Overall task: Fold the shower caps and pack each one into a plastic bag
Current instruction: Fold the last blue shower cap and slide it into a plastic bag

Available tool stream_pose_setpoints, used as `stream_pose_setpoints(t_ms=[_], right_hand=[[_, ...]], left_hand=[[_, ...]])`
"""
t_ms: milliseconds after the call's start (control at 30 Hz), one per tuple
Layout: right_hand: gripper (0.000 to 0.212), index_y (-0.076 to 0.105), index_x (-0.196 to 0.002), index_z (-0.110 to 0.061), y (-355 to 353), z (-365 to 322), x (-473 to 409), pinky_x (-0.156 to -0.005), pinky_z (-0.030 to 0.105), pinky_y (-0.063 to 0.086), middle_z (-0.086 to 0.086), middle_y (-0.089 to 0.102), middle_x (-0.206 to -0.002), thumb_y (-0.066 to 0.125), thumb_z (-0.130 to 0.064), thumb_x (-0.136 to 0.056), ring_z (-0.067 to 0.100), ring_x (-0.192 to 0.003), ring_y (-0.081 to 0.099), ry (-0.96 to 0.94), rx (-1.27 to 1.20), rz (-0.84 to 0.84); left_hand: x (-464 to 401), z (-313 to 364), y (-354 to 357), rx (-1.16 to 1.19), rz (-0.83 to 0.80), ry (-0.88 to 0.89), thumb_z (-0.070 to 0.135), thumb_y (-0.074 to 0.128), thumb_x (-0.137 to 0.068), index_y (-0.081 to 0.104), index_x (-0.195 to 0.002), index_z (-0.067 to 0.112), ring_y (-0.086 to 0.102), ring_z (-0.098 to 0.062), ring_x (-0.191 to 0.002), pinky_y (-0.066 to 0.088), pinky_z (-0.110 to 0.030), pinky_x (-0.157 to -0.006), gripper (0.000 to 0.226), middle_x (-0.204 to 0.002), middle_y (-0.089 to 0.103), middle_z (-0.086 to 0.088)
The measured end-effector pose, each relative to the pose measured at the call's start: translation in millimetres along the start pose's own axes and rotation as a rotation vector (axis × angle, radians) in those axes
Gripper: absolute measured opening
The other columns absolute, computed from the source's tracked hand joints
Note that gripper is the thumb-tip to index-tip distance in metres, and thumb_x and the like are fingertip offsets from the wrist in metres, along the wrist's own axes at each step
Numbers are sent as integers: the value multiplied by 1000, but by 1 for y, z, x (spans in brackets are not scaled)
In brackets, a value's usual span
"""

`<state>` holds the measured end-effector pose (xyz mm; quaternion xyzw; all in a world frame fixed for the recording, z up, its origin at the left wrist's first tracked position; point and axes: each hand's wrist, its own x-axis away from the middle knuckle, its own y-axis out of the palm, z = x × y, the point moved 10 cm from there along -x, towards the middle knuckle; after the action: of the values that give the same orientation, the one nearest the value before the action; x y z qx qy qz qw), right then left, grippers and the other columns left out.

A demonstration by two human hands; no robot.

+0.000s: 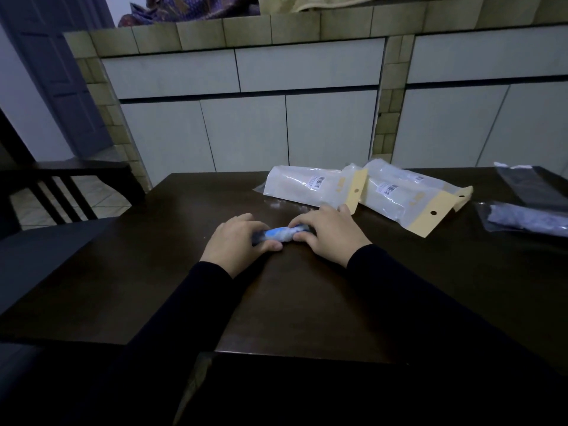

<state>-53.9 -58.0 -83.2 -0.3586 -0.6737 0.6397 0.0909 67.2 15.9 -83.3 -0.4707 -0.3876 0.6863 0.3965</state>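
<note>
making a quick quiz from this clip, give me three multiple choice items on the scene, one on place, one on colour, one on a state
1. Where do the labelled bags lie relative to the hands?
A. beyond them, to the right
B. on the person's lap
C. under the left hand

2. What colour are the bags' header strips?
A. red
B. pale yellow
C. green

3. What state is the shower cap in?
A. spread flat
B. sealed in a bag
C. rolled into a tight bundle

Answers:
1 A, they rest on the dark table past the right hand.
2 B, each strip is pale yellow with a punched hole.
3 C, the left hand and right hand grip its two ends as a compact roll.
</note>
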Motion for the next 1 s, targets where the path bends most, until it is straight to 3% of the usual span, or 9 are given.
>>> stream_pose_setpoints(t_ms=[133,200,267,433,533,667,800,933,1000], right_hand=[[25,62,-117,-40,-6,-2,2,-87,31,20,-3,62,-110,53,-44,-94,15,-105,43,-17,35,15],[23,62,-117,-37,-7,-5,4,-90,29,21,1,58,-107,49,-38,-98,15,-91,37,-5,57,15],[22,62,-115,-40,-6,-1,6,-87,28,22,1,55,-105,49,-39,-97,17,-93,41,15,34,12],[29,62,-119,-42,-18,37,32,-98,29,35,-6,54,-109,62,-39,-90,16,-107,49,198,-338,-30],[37,64,-121,-32,-68,82,59,-93,22,39,-10,64,-111,69,-41,-85,9,-106,55,289,-449,145],[31,68,-113,-23,-139,203,112,-94,39,48,-2,68,-106,65,-39,-87,19,-103,60,590,-218,414],[23,66,-111,-26,-150,310,154,-96,43,43,8,62,-116,58,-27,-90,28,-109,55,948,138,207],[25,69,-107,-15,-154,358,157,-92,40,40,10,65,-111,55,-26,-89,29,-107,55,1025,223,194],[28,68,-107,-13,-149,374,155,-91,39,39,10,66,-110,59,-31,-88,29,-106,57,1049,179,190]], left_hand=[[3,4,-3,28,14,15,53,65,-82,72,-101,22,56,-13,-83,48,-33,-73,36,-89,57,5],[5,8,-4,-16,19,24,54,60,-85,71,-98,24,56,-12,-81,44,-29,-67,34,-87,55,7],[6,11,-4,-16,9,30,54,59,-85,70,-95,26,55,-11,-80,38,-27,-63,32,-83,54,9],[3,39,-4,137,-32,65,50,62,-85,66,-82,26,53,-9,-71,33,-26,-57,25,-75,54,10],[-10,89,-14,124,62,123,48,61,-86,58,-72,26,51,-13,-71,30,-29,-55,26,-71,52,8],[-34,178,-7,146,126,208,50,56,-88,57,-72,23,48,-15,-69,27,-29,-53,32,-70,49,5],[-62,261,22,176,118,268,49,52,-91,54,-73,24,43,-11,-65,23,-22,-49,31,-70,46,6],[-94,314,52,191,122,263,50,50,-92,63,-86,24,44,-10,-71,28,-25,-57,30,-79,50,6],[-110,330,64,208,130,264,49,51,-92,63,-83,23,45,-11,-70,26,-24,-53,30,-77,52,6]])
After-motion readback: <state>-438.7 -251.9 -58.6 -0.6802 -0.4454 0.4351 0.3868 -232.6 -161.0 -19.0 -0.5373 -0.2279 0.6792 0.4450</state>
